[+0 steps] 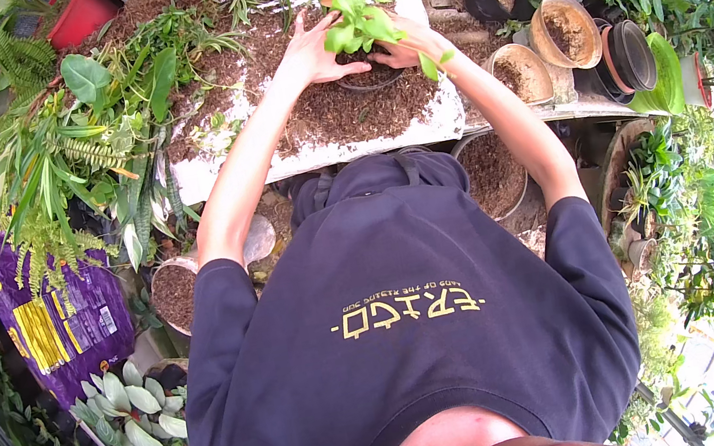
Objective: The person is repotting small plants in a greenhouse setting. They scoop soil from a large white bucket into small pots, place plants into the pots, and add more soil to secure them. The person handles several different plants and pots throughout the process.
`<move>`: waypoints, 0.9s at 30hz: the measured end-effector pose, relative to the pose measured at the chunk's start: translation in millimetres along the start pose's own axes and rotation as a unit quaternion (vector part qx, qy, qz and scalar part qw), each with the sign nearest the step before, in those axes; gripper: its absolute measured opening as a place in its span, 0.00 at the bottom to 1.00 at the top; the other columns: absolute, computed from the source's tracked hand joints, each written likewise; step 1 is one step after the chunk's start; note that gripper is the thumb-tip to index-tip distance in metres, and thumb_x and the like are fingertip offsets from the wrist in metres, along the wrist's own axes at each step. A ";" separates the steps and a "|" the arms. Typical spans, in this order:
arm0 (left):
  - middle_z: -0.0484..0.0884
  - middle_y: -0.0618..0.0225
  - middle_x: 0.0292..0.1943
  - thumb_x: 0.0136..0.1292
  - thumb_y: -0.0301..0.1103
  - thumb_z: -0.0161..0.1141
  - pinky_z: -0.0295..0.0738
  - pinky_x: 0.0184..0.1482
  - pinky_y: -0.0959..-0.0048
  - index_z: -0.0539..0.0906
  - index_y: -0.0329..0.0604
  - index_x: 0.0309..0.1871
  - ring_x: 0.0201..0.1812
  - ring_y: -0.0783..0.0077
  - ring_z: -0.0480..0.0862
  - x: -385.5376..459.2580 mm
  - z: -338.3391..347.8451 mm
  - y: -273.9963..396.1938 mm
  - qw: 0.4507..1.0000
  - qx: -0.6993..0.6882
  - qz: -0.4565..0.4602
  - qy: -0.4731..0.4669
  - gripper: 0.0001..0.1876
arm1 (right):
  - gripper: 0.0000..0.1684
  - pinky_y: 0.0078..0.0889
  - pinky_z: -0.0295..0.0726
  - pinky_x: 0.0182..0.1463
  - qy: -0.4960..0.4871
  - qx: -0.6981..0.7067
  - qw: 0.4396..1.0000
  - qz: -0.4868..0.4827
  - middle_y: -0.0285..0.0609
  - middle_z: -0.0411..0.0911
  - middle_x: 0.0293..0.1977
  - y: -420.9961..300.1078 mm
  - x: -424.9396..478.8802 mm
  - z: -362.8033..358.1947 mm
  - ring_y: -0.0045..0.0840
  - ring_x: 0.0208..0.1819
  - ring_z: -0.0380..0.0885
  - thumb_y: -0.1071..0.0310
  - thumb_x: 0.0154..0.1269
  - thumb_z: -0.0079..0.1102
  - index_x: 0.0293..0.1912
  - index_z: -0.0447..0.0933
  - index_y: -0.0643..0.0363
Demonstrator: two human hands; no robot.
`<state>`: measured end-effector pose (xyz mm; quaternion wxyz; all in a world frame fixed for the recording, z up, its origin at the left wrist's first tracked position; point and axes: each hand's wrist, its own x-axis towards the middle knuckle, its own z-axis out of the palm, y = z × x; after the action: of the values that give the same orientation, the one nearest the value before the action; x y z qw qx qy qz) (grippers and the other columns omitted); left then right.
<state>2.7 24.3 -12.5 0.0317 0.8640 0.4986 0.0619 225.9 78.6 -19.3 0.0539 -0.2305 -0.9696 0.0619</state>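
A leafy light-green plant [358, 21] stands in a dark round pot [373, 83] on a soil-covered white sheet [317, 156]. My left hand [323, 51] is at the plant's left side, fingers spread, its thumb pointing inward over the pot's soil. From the right, my right hand [404, 45] reaches in at the plant's base, its fingertips near my left thumb. Leaves cover part of both hands, and whether the fingers grip the stem or soil is hidden. Loose dark potting soil [325, 115] lies around the pot.
Uprooted-looking greenery and ferns [54, 146] crowd the left side. Used pots [564, 32] with soil remnants stand at the right. Below the table edge are soil-filled containers [494, 172] and a purple printed bag [59, 308]. A red pot [81, 15] sits at the upper left.
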 end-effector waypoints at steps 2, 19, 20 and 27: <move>0.64 0.61 0.72 0.54 0.80 0.47 0.33 0.76 0.40 0.67 0.53 0.71 0.74 0.65 0.60 3.0 -4.8 5.5 0.998 0.027 0.016 -0.045 0.49 | 0.28 0.46 0.60 0.74 0.013 0.025 0.999 -0.018 0.54 0.72 0.57 2.8 -6.0 -2.0 0.50 0.64 0.66 0.54 0.59 0.60 0.54 0.74 0.61; 0.76 0.56 0.61 0.59 0.73 0.50 0.41 0.72 0.38 0.80 0.39 0.57 0.66 0.61 0.72 -46.2 -5.7 54.3 0.990 -0.121 -0.020 -0.065 0.43 | 0.37 0.47 0.74 0.61 -0.142 0.056 0.988 0.038 0.50 0.79 0.52 -50.1 -34.4 -14.4 0.46 0.51 0.79 0.36 0.67 0.48 0.52 0.80 0.62; 0.77 0.56 0.61 0.59 0.73 0.51 0.41 0.73 0.38 0.80 0.39 0.57 0.66 0.61 0.72 -48.1 -1.0 54.4 0.992 -0.113 -0.021 -0.052 0.42 | 0.36 0.47 0.73 0.61 -0.106 0.064 0.991 0.045 0.50 0.79 0.52 -46.4 -37.5 -9.2 0.46 0.51 0.79 0.37 0.66 0.49 0.51 0.80 0.62; 0.76 0.57 0.63 0.55 0.71 0.57 0.44 0.73 0.43 0.79 0.41 0.59 0.65 0.60 0.74 -44.9 -8.6 59.0 0.991 -0.120 -0.016 -0.064 0.42 | 0.36 0.48 0.70 0.63 -0.065 0.050 0.995 0.062 0.52 0.76 0.54 -50.6 -37.9 -12.4 0.46 0.56 0.75 0.38 0.64 0.54 0.54 0.78 0.61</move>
<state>29.9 -44.2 -0.5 0.1684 0.8479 0.4985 0.0651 238.9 17.8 -2.6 -0.0020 -0.2823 -0.9507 0.1280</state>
